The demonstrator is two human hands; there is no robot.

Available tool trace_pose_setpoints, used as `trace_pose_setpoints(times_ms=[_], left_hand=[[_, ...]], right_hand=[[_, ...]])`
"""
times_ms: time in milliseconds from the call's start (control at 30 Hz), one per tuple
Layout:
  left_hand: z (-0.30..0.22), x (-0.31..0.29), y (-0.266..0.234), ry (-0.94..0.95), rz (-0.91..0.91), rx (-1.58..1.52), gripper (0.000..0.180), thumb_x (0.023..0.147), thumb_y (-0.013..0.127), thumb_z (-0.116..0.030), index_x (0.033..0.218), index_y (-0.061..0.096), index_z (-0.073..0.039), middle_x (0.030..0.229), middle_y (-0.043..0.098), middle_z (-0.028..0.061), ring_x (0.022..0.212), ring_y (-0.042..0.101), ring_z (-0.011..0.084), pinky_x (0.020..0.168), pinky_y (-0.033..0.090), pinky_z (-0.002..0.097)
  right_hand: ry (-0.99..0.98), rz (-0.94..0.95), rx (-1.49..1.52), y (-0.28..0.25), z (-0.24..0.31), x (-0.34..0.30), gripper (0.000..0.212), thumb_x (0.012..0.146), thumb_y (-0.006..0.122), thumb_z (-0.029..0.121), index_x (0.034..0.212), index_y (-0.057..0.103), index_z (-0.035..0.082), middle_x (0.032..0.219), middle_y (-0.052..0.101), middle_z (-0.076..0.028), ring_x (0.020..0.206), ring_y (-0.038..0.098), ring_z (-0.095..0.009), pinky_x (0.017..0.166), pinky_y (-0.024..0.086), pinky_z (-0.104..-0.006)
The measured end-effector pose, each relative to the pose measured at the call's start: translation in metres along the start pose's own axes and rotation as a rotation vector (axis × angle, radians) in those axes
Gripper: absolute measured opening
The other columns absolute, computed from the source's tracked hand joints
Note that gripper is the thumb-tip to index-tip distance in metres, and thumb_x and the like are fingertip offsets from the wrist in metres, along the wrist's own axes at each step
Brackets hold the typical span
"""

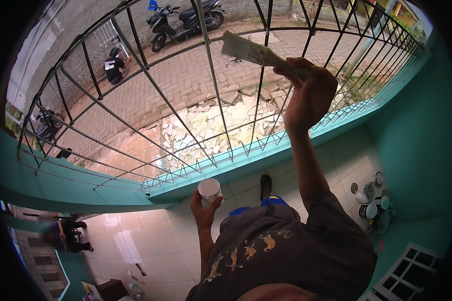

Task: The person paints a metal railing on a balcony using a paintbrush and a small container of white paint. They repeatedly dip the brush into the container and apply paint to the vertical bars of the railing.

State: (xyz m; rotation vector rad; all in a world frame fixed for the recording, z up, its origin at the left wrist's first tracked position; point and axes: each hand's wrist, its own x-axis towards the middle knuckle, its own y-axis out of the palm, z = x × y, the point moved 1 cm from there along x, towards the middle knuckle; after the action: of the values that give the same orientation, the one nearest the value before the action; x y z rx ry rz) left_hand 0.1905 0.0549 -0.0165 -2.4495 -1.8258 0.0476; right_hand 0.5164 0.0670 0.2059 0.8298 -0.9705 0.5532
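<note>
Teal wall [412, 130]; right fingers [322, 72] round broad grey brush [245, 49], left fingers [216, 202] round whitish cup [209, 187]

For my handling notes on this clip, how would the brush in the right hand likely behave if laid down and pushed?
The brush would probably slide rather than roll, since it looks broad and flat. Its bristles seem fairly stiff, jutting out without drooping. It is likely light: the right hand holds it up from one end.

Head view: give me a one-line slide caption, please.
Right hand holds a paintbrush up by a metal grille; the left hand holds a small whitish cup lower down.
</note>
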Motion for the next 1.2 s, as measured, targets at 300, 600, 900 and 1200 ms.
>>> trace_pose_setpoints(times_ms=[300,600,900,1200], left_hand=[[-0.002,0.002,0.000,0.006,0.028,0.009,0.061,0.068,0.088,-0.016,0.120,0.058,-0.003,0.111,0.065,0.0098,0.108,0.061,0.0223,0.097,0.044,0.0375],[-0.004,0.003,0.000,0.019,0.041,0.031,0.061,0.068,0.088,-0.018,0.119,0.059,-0.003,0.109,0.066,0.0096,0.105,0.061,0.0221,0.094,0.046,0.0369],[-0.011,0.002,0.003,0.061,0.055,0.019,0.059,0.066,0.090,-0.019,0.115,0.062,-0.003,0.105,0.067,0.0085,0.101,0.063,0.0204,0.091,0.047,0.0362],[-0.010,-0.006,-0.002,0.069,-0.023,0.031,0.061,0.065,0.091,-0.020,0.116,0.061,-0.003,0.105,0.068,0.0102,0.100,0.063,0.0212,0.091,0.048,0.0363]], right_hand=[[0.042,-0.140,-0.018,-0.009,0.011,0.003,0.020,0.105,0.035,0.015,0.120,0.036,0.002,0.114,0.058,-0.026,0.098,0.067,-0.033,0.078,0.063,-0.0438],[0.050,-0.227,-0.104,-0.011,0.018,0.004,0.025,0.105,0.039,0.023,0.119,0.037,0.002,0.112,0.059,-0.025,0.095,0.068,-0.032,0.074,0.064,-0.0428],[-0.147,-0.118,0.117,0.046,0.020,0.090,0.020,0.105,0.040,0.016,0.118,0.037,0.001,0.111,0.061,-0.026,0.087,0.070,-0.034,0.076,0.063,-0.0422],[-0.098,-0.096,0.039,0.050,0.008,0.096,0.025,0.105,0.042,0.021,0.116,0.040,-0.001,0.108,0.062,-0.024,0.089,0.069,-0.032,0.078,0.061,-0.0417]])
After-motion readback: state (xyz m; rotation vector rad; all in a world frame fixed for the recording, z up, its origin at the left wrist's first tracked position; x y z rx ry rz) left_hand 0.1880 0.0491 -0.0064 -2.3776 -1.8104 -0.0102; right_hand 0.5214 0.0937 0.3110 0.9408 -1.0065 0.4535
